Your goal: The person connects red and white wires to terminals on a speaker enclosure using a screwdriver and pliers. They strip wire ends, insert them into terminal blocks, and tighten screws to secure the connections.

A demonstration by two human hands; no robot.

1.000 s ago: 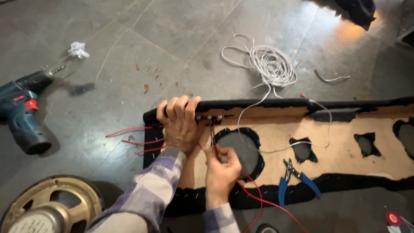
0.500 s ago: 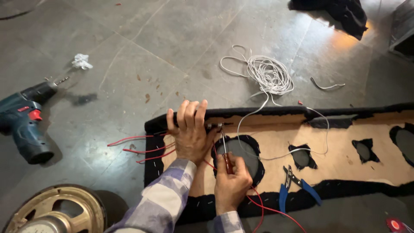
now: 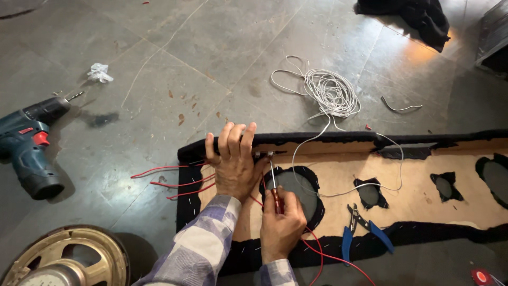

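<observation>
Red-handled screwdriver (image 3: 275, 197) gripped in my right hand (image 3: 281, 226), I'm driving a terminal screw while my left hand (image 3: 234, 163) is clasping the board (image 3: 413, 180) edge, needing steady pressure next

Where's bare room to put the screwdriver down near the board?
Bare floor lies between the drill, the board and the white cable coil. On the board, bare wood shows right of the pliers. It is crowded around both hands, left and right, with red wires.
</observation>
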